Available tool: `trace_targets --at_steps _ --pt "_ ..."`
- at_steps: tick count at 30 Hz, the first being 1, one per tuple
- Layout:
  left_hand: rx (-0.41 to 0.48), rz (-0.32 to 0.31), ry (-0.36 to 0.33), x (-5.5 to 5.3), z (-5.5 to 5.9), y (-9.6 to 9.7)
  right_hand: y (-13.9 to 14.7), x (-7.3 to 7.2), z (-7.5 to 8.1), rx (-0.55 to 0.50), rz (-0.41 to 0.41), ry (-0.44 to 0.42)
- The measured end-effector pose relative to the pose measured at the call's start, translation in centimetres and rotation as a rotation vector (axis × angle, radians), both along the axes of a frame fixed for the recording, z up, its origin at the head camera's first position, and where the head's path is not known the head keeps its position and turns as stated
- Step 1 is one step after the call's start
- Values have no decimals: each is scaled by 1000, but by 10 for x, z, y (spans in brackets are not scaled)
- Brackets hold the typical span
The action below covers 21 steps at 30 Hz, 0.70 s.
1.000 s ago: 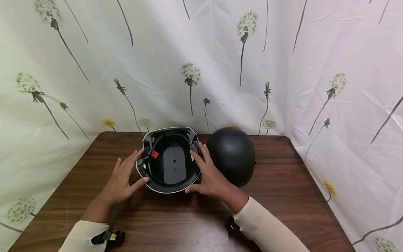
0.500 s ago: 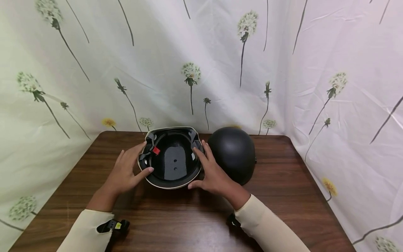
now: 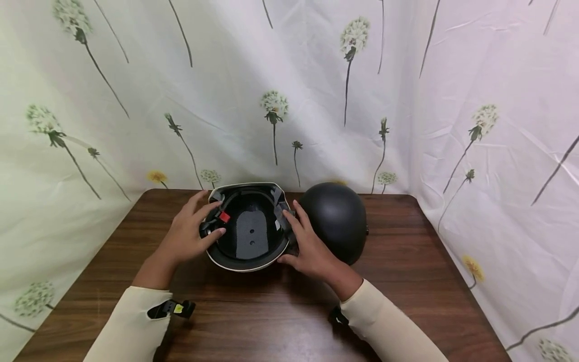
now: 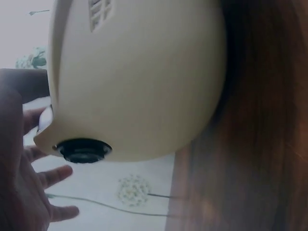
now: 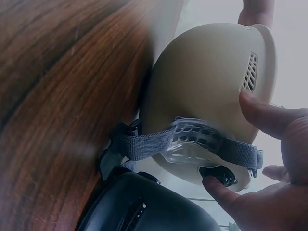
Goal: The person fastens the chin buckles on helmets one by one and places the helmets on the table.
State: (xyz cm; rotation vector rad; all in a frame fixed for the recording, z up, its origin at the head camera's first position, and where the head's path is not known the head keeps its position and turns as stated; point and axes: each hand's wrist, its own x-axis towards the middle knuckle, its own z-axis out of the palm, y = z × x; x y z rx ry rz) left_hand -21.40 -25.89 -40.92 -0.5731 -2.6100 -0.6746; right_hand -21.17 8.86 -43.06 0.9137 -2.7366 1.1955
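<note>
The table (image 3: 253, 311) bears two helmets (clock directions follow the head view). The cream helmet (image 5: 207, 77) lies bowl-up toward the far edge, between the hands; the black helmet (image 3: 333, 221) sits dome-up just beside it at 3 o'clock. The left hand (image 3: 187, 231) is at the bowl's 9 o'clock, fingers spread, thumb and one fingertip reaching over the rim. The right hand (image 3: 309, 251) is at 4 o'clock, fingers extended and gripping nothing, one tip at the black knob (image 5: 224, 175) (thumb by the vent (image 5: 249, 74)). Outside, a strap (image 5: 147, 145) with a clear chin cup runs along that side. In the bowl, a grey pad (image 3: 252, 234) has its long axis from 12 to 6. The red buckle (image 3: 223, 216) lies at the left hand's 3 o'clock, between thumb tip and fingertip, so the left is nearer. A white label (image 3: 278, 225) shows at 3 o'clock inside.
</note>
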Motion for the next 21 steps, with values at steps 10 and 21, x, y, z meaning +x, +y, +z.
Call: trace_targets --at_steps 10,21 --pt "18 -18 -127 -12 4 -3 0 0 -6 -68 -9 55" --pt "7 -34 -189 -16 7 -1 2 -1 -8 -132 -11 48"
